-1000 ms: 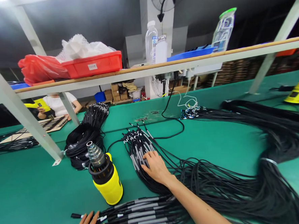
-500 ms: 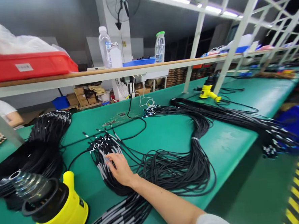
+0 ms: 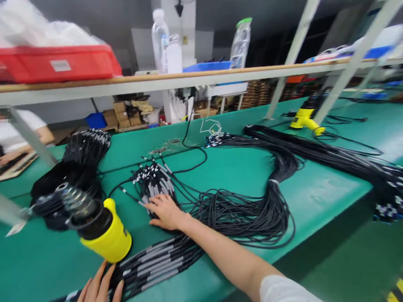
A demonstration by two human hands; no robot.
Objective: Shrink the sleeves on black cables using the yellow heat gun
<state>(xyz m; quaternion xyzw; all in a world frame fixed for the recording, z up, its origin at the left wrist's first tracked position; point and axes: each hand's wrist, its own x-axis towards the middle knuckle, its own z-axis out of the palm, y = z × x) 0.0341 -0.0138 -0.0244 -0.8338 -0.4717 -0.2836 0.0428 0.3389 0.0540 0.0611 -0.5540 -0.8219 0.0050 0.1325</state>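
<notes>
Head view: the near row of cables [image 3: 160, 265], black with grey sleeves, lies flat along the front of the table [image 3: 243, 276], its long axis slanting from lower left, at the free ends, to upper right. The left hand [image 3: 99, 294] is open over those ends, fingers spread and pointing away from the body. Farther out, the far bundle of cables [image 3: 154, 183] has its tips aimed away from the person, crosswise to the row; the right hand [image 3: 167, 211] rests at its near side, clearly the closer hand. Its fingers are extended, and whether they pinch the loose cable [image 3: 132, 196] reaching them cannot be told. The yellow heat gun [image 3: 111, 238] stands just beyond the left hand, beside the row.
</notes>
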